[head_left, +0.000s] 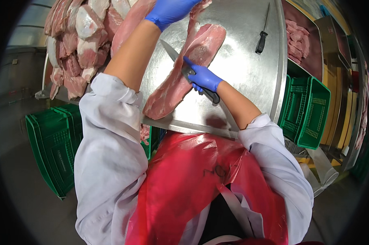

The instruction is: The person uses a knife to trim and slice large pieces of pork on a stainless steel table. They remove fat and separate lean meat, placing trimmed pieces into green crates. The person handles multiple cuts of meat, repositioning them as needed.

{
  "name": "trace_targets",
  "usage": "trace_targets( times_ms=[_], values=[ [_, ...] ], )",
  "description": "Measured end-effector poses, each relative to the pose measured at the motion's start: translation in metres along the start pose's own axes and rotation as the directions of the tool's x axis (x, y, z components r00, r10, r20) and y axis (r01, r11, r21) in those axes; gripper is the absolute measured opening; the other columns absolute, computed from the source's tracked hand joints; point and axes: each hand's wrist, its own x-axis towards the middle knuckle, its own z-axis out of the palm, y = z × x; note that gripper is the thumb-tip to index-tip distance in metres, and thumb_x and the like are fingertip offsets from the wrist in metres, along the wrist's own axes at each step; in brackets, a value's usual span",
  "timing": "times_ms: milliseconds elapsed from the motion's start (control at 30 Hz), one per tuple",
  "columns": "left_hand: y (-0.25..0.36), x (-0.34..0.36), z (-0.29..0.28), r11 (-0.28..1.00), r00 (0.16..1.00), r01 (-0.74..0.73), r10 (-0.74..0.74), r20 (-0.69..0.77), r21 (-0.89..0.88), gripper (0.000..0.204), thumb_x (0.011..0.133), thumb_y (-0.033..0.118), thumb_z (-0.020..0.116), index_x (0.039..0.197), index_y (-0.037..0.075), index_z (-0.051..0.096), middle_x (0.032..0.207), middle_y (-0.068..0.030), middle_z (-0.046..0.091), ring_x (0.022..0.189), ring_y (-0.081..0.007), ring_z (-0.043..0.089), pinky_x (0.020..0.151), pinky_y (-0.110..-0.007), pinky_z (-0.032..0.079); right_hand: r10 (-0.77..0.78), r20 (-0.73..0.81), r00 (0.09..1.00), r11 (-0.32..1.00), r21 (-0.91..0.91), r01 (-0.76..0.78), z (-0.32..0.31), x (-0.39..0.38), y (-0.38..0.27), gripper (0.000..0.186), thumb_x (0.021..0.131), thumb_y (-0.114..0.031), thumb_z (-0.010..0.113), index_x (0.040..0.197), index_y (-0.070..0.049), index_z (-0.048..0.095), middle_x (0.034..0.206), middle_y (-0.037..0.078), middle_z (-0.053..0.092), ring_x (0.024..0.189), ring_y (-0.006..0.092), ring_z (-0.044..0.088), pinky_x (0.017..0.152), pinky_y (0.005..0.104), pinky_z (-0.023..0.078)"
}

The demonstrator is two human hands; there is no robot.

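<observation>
A long pale-pink slab of meat (168, 92) lies slantwise on the metal table, its near end by the front edge. My right hand (205, 77), in a blue glove, is closed round the black handle of a knife, index finger stretched forward. The knife's blade (170, 50) points away to the left and passes by the slab's left edge. My left hand (172, 13), also gloved in blue, reaches to the top edge of the picture, where its fingers are cut off. A narrow strip of meat (192, 24) runs from the slab up beside that hand.
Many meat cuts (84, 41) are heaped at the left, with another long piece (129, 26) beside them. A thin black-handled tool (262, 41) lies on the metal table (249, 81). Right: a tray of meat pieces (297, 41) and green crates (315, 110). Another green crate (49, 151) stands left.
</observation>
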Motion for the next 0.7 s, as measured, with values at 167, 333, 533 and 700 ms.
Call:
trace_targets(
  times_ms=[167,333,533,700],
  values=[
    [0.009,-0.015,-0.031,0.992,0.991,-0.068,0.055,-0.121,-0.107,0.02,0.097,0.018,0.066,0.079,0.008,0.064,0.074,0.0007,0.061,0.068,-0.0087,0.055,0.061,-0.026,0.046,0.08,0.123,0.989,0.996,0.031,-0.085,0.016,-0.081,0.024,0.073,0.101,-0.017,0.044,0.167,-0.025,0.013,0.066,0.007,0.058,0.051,0.0166,0.058,0.055,0.0341,0.054],
    [0.033,-0.04,-0.056,0.998,0.996,-0.023,0.027,-0.08,0.051,0.018,0.096,0.017,0.068,0.081,0.007,0.065,0.074,-0.0012,0.062,0.068,-0.0114,0.058,0.063,-0.028,0.049,-0.027,0.063,0.998,0.999,0.026,0.025,0.03,-0.004,-0.011,0.076,0.099,-0.013,0.045,0.167,-0.028,0.013,0.066,0.006,0.059,0.05,0.0146,0.057,0.054,0.0322,0.054],
    [0.05,-0.046,-0.072,0.988,0.977,-0.153,0.151,-0.152,-0.005,0.01,0.096,0.014,0.068,0.09,0.006,0.068,0.083,-0.0013,0.066,0.077,-0.011,0.061,0.072,-0.027,0.05,0.066,0.128,0.99,0.997,-0.044,-0.061,0.029,-0.078,0.026,0.076,0.099,-0.014,0.044,0.167,-0.031,0.014,0.067,0.006,0.059,0.05,0.0144,0.056,0.053,0.0321,0.053],
    [0.051,-0.054,-0.085,0.987,0.968,-0.156,0.159,-0.192,0.031,0.01,0.095,0.012,0.069,0.1,0.003,0.071,0.088,-0.0016,0.069,0.08,-0.0111,0.062,0.075,-0.027,0.05,0.027,0.118,0.993,0.999,-0.02,-0.025,0.033,-0.04,0.006,0.077,0.1,-0.008,0.046,0.166,-0.033,0.016,0.068,0.005,0.06,0.053,0.0112,0.057,0.055,0.0289,0.054]
  ],
)
